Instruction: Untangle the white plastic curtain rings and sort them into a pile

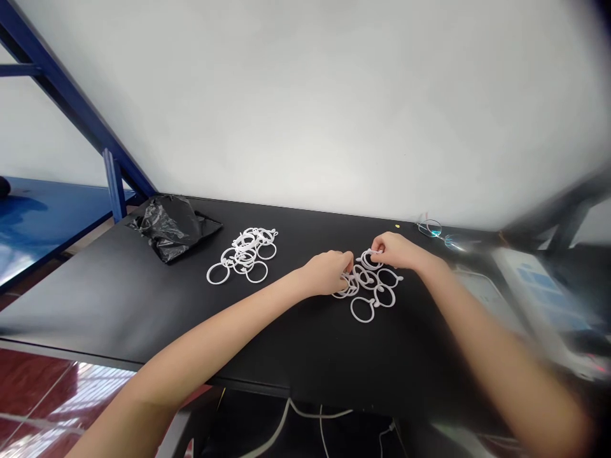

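Note:
White plastic curtain rings (363, 310), each with a small eyelet on its edge, lie in an overlapping pile on the black table. At the pile's left side, my left hand (329, 272) has its fingers closed on a ring, with other rings under the fingertips. My right hand (392, 249) pinches a ring at the far side of the same pile, close to the left hand. The fingers partly cover the held rings. Farther left, a second group of white curtain rings (256, 272) lies loosely heaped, touched by neither hand.
A crumpled black plastic bag (174, 226) sits at the table's back left. Eyeglasses (430, 228) lie near the wall at right, with a blurred white and blue object (539, 292) beyond. A blue metal frame (81, 102) slants up at left. Cables (281, 423) hang below the table's front edge.

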Motion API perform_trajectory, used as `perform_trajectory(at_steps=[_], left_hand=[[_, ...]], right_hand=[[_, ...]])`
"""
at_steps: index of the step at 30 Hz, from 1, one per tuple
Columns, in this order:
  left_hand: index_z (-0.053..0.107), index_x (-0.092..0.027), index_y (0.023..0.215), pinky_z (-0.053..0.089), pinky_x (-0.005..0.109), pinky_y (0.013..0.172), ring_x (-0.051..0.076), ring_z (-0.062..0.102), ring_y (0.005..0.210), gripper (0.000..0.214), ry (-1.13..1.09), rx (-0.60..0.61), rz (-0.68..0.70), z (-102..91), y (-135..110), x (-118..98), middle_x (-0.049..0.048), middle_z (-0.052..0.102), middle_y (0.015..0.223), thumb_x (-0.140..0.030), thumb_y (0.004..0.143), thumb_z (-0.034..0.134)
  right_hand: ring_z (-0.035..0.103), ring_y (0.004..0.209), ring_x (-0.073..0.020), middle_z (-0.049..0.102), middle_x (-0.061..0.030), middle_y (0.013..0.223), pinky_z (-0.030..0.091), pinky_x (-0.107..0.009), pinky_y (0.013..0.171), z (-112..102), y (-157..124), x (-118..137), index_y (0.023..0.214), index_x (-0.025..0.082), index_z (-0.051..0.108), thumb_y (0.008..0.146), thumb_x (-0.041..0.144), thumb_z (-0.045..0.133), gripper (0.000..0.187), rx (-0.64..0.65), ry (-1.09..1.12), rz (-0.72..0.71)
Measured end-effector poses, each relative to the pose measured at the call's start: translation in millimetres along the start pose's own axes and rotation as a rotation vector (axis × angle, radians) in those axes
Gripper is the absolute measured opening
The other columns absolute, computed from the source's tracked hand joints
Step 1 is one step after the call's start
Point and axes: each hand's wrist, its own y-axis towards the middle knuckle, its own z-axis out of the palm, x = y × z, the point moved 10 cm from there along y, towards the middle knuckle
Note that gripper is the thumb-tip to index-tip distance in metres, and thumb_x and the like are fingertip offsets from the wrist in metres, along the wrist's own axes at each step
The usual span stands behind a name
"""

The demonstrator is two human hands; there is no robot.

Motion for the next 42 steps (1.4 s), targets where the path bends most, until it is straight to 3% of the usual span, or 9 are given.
perform_trajectory(at_steps=[4,10,15,21,26,30,34,38,42], left_hand=[[0.055,-0.019,0.089,0.044,0.025,0.06,0.017,0.059,0.076,0.022,-0.05,-0.069,0.031,-12.8,-7,1,0.0016,0.062,0.085,-0.007,0.071,0.052],[0.059,-0.017,0.09,0.048,0.022,0.071,0.012,0.06,0.082,0.024,-0.177,-0.285,0.308,-42.4,-48,-11,0.0052,0.059,0.1,-0.001,0.083,0.043],[0.054,-0.019,0.089,0.05,0.026,0.074,0.014,0.061,0.087,0.014,-0.172,-0.502,0.363,-55.3,-77,-10,0.0068,0.062,0.095,-0.011,0.093,0.043],[0.053,-0.019,0.099,0.048,0.028,0.069,0.015,0.059,0.076,0.011,-0.01,-0.783,0.628,-64.1,-103,-30,0.0036,0.065,0.085,-0.018,0.09,0.059],[0.054,-0.018,0.091,0.045,0.026,0.067,0.013,0.054,0.073,0.009,-0.138,-0.646,0.567,-61.7,-95,-27,0.003,0.061,0.083,-0.01,0.089,0.057],[0.054,-0.017,0.082,0.045,0.026,0.068,0.012,0.052,0.073,0.01,-0.467,-0.489,0.401,-63.6,-84,-14,0.002,0.058,0.079,-0.019,0.088,0.062],[0.056,-0.017,0.078,0.046,0.028,0.071,0.014,0.052,0.074,0.015,-0.556,-0.357,0.328,-55.5,-77,-13,0.0021,0.057,0.079,-0.025,0.084,0.067],[0.054,-0.017,0.094,0.05,0.032,0.081,0.016,0.058,0.086,0.028,-0.668,-0.312,0.232,-42.2,-72,-5,0.0046,0.059,0.095,-0.027,0.077,0.074],[0.053,-0.017,0.112,0.052,0.034,0.085,0.021,0.063,0.099,0.041,-0.861,-0.163,0.226,-22.8,-68,-8,0.0092,0.063,0.11,-0.021,0.076,0.074]], right_hand=[[0.057,0.058,-0.0143,0.066,-0.0023,0.067,0.042,-0.026,0.054,-12,-8,18,0.065,0.018,0.059,0.065,0.018,0.065,0.006,-0.069,0.031,-0.093],[0.055,0.061,-0.0142,0.061,-0.0011,0.069,0.045,-0.027,0.058,-33,-42,36,0.078,0.019,0.059,0.074,0.027,0.065,0.011,-0.309,0.311,-0.222],[0.063,0.081,-0.02,0.064,-0.0071,0.094,0.054,-0.031,0.061,-18,-73,63,0.076,0.021,0.067,0.079,0.03,0.07,0.01,-0.356,0.66,-0.442],[0.064,0.076,-0.0176,0.066,-0.0044,0.086,0.055,-0.028,0.057,-5,-98,89,0.078,0.024,0.071,0.078,0.019,0.075,0.006,-0.346,0.804,-0.57],[0.063,0.068,-0.0151,0.067,-0.0028,0.081,0.052,-0.026,0.052,9,-102,93,0.082,0.025,0.072,0.08,0.015,0.073,0.01,-0.265,0.881,-0.555],[0.067,0.07,-0.0159,0.068,-0.0033,0.087,0.054,-0.027,0.055,11,-109,101,0.085,0.026,0.075,0.079,0.013,0.074,0.014,-0.225,0.89,-0.64],[0.067,0.07,-0.0156,0.068,-0.0024,0.088,0.056,-0.028,0.056,7,-117,109,0.086,0.028,0.076,0.074,0.008,0.077,0.023,-0.255,0.876,-0.695],[0.067,0.073,-0.0158,0.069,-0.0021,0.09,0.056,-0.027,0.057,4,-126,116,0.09,0.028,0.075,0.073,0.003,0.076,0.031,-0.344,0.792,-0.732],[0.069,0.078,-0.0172,0.07,-0.0026,0.092,0.058,-0.029,0.06,3,-135,123,0.1,0.029,0.073,0.076,0.001,0.07,0.036,-0.379,0.738,-0.791]])
